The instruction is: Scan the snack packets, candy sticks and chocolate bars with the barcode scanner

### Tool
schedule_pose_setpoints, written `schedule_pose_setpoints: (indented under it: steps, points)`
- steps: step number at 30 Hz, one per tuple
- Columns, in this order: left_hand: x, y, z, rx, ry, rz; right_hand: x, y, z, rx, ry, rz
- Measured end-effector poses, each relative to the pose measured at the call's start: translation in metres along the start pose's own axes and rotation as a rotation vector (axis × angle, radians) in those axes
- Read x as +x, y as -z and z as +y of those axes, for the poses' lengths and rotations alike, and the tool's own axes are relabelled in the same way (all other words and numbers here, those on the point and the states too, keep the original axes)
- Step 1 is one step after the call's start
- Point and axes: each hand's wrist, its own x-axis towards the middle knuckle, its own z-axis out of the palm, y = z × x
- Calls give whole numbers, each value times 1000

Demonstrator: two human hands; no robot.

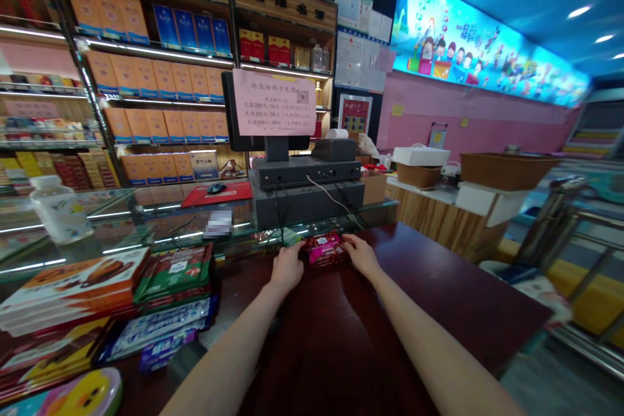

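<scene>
A small stack of pink and dark red snack packets [325,249] lies near the far edge of the dark brown table [336,338]. My left hand [288,266] grips the stack's left end, its fingers curled against the wrappers. At the opposite end, my right hand [361,255] pinches it with thumb and fingers. Both arms reach straight forward. Left of my left arm lie green snack packs [175,273], blue-and-white packets [158,328] and a purple packet [168,350].
A pile of orange-and-white boxes [78,286] sits at the left. Behind my hands stands a till [307,172] with a pink sign [274,103]. A plastic bottle [58,211] stands on the glass counter [160,208]. Baskets [507,170] are at the right.
</scene>
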Motion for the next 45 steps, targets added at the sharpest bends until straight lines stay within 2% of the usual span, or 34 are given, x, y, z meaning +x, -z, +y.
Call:
schedule_pose_setpoints:
  steps: [7, 13, 21, 28, 37, 45]
  points:
    - [-15, 31, -9, 17, -56, 62, -12, 6, -16, -6, 23, 48]
    - [-37, 68, -18, 63, -111, 133, -21, -6, -46, 23, 99, 21]
    - [-68, 115, -54, 181, -69, 223, -28, -42, -99, 109, 199, -63]
    - [-96, 147, -92, 268, -3, 289, -42, -78, -140, 196, 262, -155]
    - [-126, 173, -135, 408, 21, 387, -63, -118, -188, 256, 266, -271]
    - [-139, 182, -164, 614, -20, 478, -74, -158, -222, 261, 274, -339]
